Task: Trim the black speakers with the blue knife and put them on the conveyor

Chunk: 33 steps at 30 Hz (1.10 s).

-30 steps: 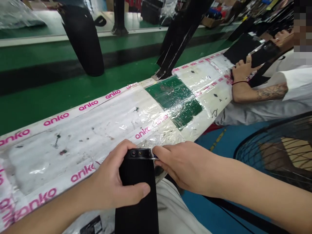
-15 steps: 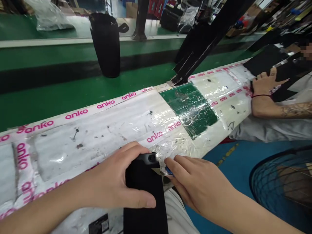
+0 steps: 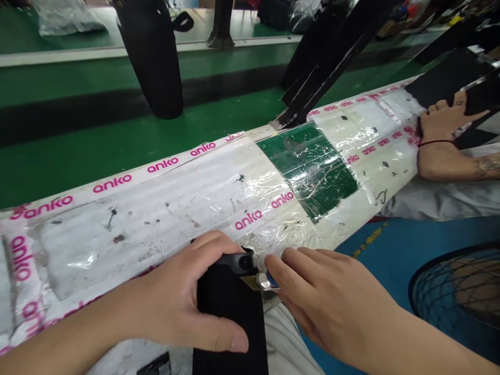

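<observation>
My left hand is wrapped round the top of a long black panel that stands at the near edge of the taped white worktable. Fingers lie over its top end and the thumb presses its face. My right hand is closed in a pinch on a small blade tool with a metal tip and a blue part. The tip touches the panel's upper right corner.
A green mat under clear film lies on the table to the right. A co-worker's hand holds black parts at the far right. A black fender and black panels stand on the green belt behind. A fan cage is lower right.
The right hand's tool has slid from the panel's top edge down to its upper right corner. The left hand keeps its grip. The view has shifted slightly.
</observation>
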Tool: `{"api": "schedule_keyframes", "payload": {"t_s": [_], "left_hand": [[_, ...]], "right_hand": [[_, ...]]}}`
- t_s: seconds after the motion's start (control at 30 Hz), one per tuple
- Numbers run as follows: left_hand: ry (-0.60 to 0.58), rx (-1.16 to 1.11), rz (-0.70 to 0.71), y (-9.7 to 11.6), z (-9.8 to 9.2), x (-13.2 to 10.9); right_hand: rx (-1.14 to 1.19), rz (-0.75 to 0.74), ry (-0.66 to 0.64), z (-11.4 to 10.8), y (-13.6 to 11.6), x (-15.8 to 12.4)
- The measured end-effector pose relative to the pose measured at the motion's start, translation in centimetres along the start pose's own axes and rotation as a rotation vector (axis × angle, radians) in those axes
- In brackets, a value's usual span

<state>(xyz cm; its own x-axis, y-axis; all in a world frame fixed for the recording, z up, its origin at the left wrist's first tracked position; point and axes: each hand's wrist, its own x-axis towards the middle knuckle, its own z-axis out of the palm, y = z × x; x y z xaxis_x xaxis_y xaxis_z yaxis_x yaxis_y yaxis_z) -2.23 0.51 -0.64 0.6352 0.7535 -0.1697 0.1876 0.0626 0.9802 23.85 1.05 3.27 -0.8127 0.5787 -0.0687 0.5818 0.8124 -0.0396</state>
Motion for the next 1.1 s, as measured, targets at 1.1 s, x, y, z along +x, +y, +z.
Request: {"api": "schedule_keyframes", "payload": {"t_s": [1.1], "left_hand": [[-0.002,-0.077,-0.072,0.4,0.0,0.2]], "right_hand": [[0.083,0.055,-0.095,1.8,-0.2,0.3]]}}
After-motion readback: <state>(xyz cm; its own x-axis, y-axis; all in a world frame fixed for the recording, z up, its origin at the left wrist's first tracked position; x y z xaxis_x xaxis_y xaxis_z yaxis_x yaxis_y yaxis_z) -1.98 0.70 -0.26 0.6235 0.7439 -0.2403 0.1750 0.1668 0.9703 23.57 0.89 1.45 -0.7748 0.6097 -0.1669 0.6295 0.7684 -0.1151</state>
